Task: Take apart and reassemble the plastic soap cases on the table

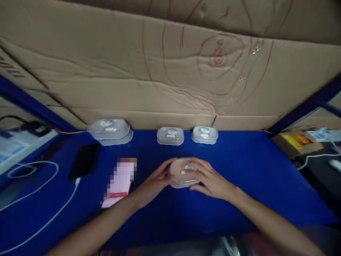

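Note:
A clear plastic lidded container (178,169) rests on the blue table in front of me. My left hand (158,177) is closed against its left side, with some fingers hidden behind the wall. My right hand (211,179) reaches over the right part of the lid, its fingers curled across the top and its thumb at the near right edge. A small white tab shows on the lid between the fingers. Behind it stand two similar containers, one at the middle (170,136) and one to the right (204,135). Stacked similar containers (110,131) sit at the back left.
Left of my hands lie a pink item (121,181), partly pixelated, and a black phone (84,160) with a white cable (60,210). A cardboard wall (106,85) with red drawn lines closes off the back. An open cardboard box (295,142) stands at the right.

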Motion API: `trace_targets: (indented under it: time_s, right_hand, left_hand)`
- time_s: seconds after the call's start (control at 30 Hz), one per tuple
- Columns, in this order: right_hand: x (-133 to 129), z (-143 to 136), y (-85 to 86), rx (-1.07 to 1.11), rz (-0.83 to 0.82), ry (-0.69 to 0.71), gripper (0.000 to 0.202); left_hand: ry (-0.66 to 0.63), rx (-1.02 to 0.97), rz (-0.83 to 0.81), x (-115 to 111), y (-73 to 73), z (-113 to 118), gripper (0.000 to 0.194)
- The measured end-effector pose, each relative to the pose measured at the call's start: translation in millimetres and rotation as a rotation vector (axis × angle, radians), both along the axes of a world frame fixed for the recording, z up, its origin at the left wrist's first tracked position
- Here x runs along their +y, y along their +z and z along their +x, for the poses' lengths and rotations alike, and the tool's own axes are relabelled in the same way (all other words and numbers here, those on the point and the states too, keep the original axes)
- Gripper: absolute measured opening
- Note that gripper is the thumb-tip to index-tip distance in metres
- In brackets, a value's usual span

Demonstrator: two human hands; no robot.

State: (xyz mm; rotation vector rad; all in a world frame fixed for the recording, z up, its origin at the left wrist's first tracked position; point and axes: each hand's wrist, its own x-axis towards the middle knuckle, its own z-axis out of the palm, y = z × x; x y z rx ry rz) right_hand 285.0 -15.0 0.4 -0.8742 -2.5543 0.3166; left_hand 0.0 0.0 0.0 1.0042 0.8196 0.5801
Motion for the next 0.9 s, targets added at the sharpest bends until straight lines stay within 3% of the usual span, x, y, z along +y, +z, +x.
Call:
trace_targets:
  time_s: [0.1,0.17,0.23,0.3,0.4,0.43,0.5,0.6,0.67,0.73,0.83,0.9]
  right_hand:
    - [5,12,4.3,0.003,-0.037,-0.049,0.048]
    - [6,20,9.7,-0.011,-0.068,-0.090,0.048]
    - [6,31,15.7,-0.037,-0.092,-0.127,0.050]
    - [4,49,18.8,-0.075,-0.090,-0.173,0.050]
    - [2,100,11.7,-0.141,-0.016,-0.323,0.046]
    - [3,123,6.2,-0.156,0.028,-0.396,0.043]
    - [8,169,-6.9,-0.145,0.159,-0.557,0.039]
    - [30,213,-22.6,-0.095,0.295,-0.680,0.044]
    - [49,210,-25.5,-0.080,0.291,-0.658,0.047]
    - [64,179,-21.7,-0.058,0.242,-0.608,0.049]
    - [59,104,-9.4,0.000,0.160,-0.590,0.057]
    - [38,53,-3.0,0.025,0.095,-0.441,0.067]
  left_hand:
    - [0.076,0.173,0.327,-4,-11.0,3,0.066]
    - [0.132,0.346,0.621,9,-13.5,6,0.061]
    - [0.180,0.561,0.927,40,-10.5,9,0.062]
    - [0.187,0.763,1.133,80,-3.4,8,0.065]
    - [0.071,0.927,1.188,120,7.8,1,0.059]
    - [0.032,0.932,1.182,120,9.5,-2,0.058]
    - [-0.003,0.904,1.222,96,8.7,-4,0.053]
    - [-0.077,0.863,1.336,24,3.8,6,0.059]
    - [-0.132,0.836,1.371,-20,3.0,19,0.071]
    - [-0.200,0.809,1.369,-44,3.9,29,0.076]
    - [-0.193,0.820,1.302,-41,3.5,33,0.086]
    - [-0.133,0.839,1.236,-27,0.1,28,0.094]
